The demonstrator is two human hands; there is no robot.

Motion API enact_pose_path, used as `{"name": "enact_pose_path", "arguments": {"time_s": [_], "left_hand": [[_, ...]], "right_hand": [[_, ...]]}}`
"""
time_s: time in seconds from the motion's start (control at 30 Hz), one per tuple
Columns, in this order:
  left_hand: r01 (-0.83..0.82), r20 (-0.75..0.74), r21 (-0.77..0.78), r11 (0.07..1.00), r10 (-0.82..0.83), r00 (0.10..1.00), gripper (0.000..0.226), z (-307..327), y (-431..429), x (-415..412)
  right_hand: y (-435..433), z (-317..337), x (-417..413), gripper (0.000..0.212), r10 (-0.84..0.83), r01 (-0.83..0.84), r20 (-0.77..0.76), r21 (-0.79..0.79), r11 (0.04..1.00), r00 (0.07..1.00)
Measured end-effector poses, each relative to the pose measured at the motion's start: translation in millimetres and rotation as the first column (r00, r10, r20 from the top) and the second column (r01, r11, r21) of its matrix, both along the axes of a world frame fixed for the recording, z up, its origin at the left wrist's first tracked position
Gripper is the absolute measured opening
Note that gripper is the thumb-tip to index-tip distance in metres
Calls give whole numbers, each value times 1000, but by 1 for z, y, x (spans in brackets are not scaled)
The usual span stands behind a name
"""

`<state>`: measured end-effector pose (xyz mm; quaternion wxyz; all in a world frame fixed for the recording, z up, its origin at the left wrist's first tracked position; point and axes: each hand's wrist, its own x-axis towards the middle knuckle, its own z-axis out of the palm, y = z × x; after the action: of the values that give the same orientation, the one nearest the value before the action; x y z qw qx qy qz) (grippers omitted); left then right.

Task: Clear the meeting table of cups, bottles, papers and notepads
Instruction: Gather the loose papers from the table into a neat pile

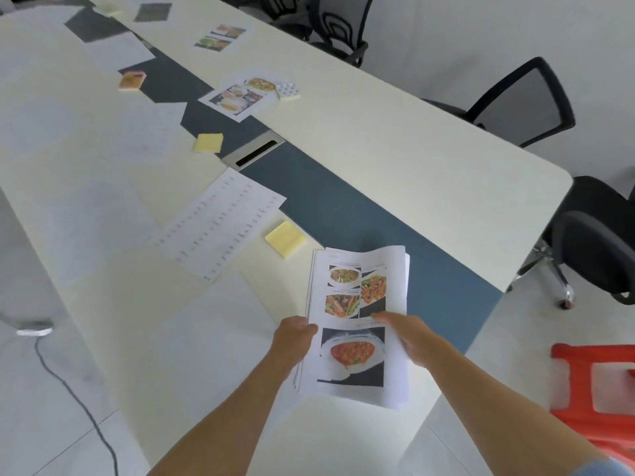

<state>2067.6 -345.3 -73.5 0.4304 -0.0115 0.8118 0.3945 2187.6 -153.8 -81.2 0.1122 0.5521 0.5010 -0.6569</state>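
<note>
We read nothing: captions on paper stack (357,304) in left hand (293,338) blurred; rows on printed sheet (220,225) beyond it illegible.

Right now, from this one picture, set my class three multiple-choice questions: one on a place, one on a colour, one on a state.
1. Where is the nearer yellow pad?
A on a shelf
B on the table, just beyond the paper stack
C on top of the stack

2. What colour is the plastic stool?
A green
B black
C orange-red

3. What are the left hand and right hand doing?
A gripping the paper stack
B lying flat, empty
C lifting a cup

Answers:
1 B, it lies on the tabletop past the stack's far edge.
2 C, its frame shows orange-red at the right.
3 A, each hand grips one side of the stack.
</note>
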Motion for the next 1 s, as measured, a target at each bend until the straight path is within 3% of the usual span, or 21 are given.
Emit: {"name": "enact_pose_path", "arguments": {"time_s": [0.07, 0.1, 0.13, 0.2, 0.27, 0.33, 0.47, 0.6, 0.73, 0.8, 0.87, 1.0], "left_hand": [[5, 19, 2, 1000, -5, 1000, 25, 3, -6, 5], [-2, 40, 25, 1000, 1, 999, 10, 7, -11, 9], [-18, 61, 44, 999, 16, 998, 24, 8, -15, 9], [-81, 94, 107, 991, 71, 993, 74, 17, -23, 5], [-105, 94, 210, 972, 87, 992, 95, 36, -29, -2], [-74, 140, 309, 948, 31, 990, 101, 58, -33, -9], [58, 144, 470, 881, -142, 979, 73, 107, -33, -6], [88, 26, 504, 859, -117, 993, 43, 128, -48, 8], [199, -80, 467, 862, -183, 980, 45, 119, -72, 38], [275, -122, 451, 849, -247, 961, 55, 108, -77, 57], [230, -109, 458, 859, -202, 973, 60, 102, -78, 67], [189, -123, 495, 848, -147, 981, 56, 104, -85, 64]], "right_hand": [[-7, 11, 11, 34, 13, -7, -79, 82, 997, 997], [-12, 21, 16, 28, 32, -16, -117, 136, 991, 993], [-17, 32, 20, 23, 75, -46, -146, 195, 980, 986], [-27, 57, 31, 16, 189, -116, -215, 309, 944, 958], [-40, 83, 44, 11, 241, -116, -317, 366, 923, 917], [-52, 106, 59, 8, 269, -96, -411, 395, 914, 871], [-65, 128, 89, 9, 278, -21, -500, 459, 888, 820], [-69, 127, 111, 18, 232, 46, -563, 435, 899, 793], [-77, 109, 116, 35, 272, -53, -515, 400, 915, 813], [-82, 96, 114, 28, 225, -47, -459, 368, 929, 859], [-87, 92, 112, 19, 197, -27, -417, 380, 925, 887], [-94, 101, 103, 8, 147, 64, -493, 387, 920, 858]]}}
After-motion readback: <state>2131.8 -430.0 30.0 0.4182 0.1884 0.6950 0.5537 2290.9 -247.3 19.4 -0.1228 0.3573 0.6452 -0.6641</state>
